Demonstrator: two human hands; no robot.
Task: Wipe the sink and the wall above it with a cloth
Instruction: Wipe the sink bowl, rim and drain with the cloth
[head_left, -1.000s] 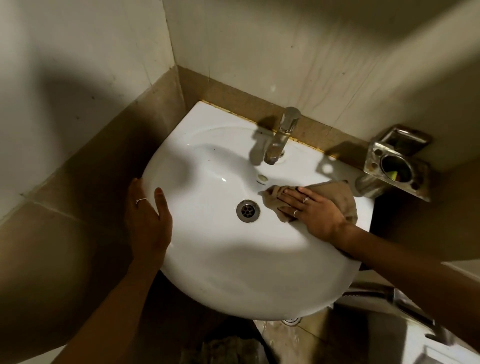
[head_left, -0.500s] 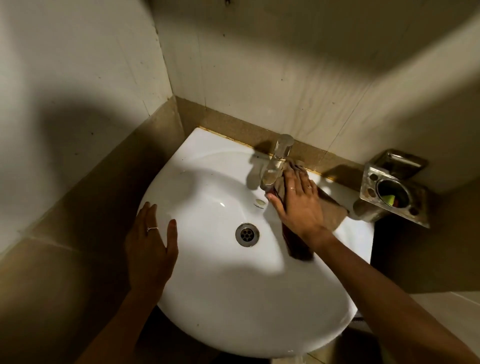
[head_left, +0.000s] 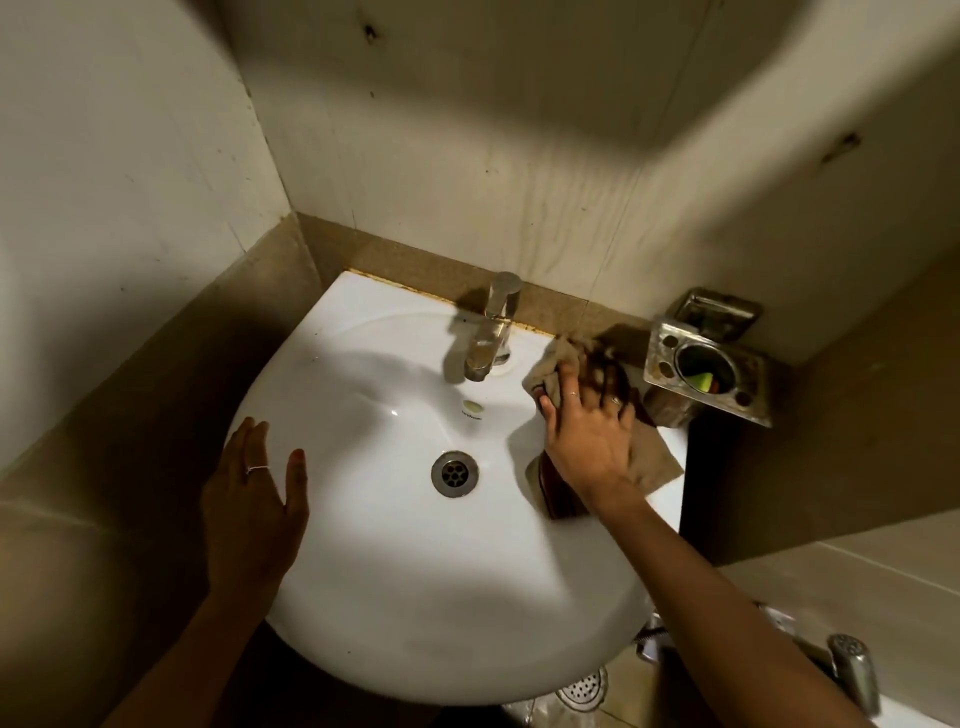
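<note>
A white round sink (head_left: 415, 582) hangs in a tiled corner, with a metal drain (head_left: 454, 473) in its bowl and a chrome tap (head_left: 493, 332) at the back. My right hand (head_left: 589, 436) lies flat, fingers spread, pressing a brown cloth (head_left: 652, 457) onto the sink's right rear rim beside the tap. My left hand (head_left: 254, 499) rests open on the sink's left rim, a ring on one finger. The cream wall (head_left: 493, 156) above the sink shows streaks and dark marks.
A metal cup and brush holder (head_left: 706, 369) is fixed to the wall right of the sink, close to my right hand. A soap dish (head_left: 719, 312) sits behind it. Chrome fittings (head_left: 852, 670) and a floor drain (head_left: 582, 688) lie low at the right.
My right hand has moved the cloth from the bowl near the drain, past the tap, onto the right rear rim. My left hand stayed on the left rim. The view tilted upward.
</note>
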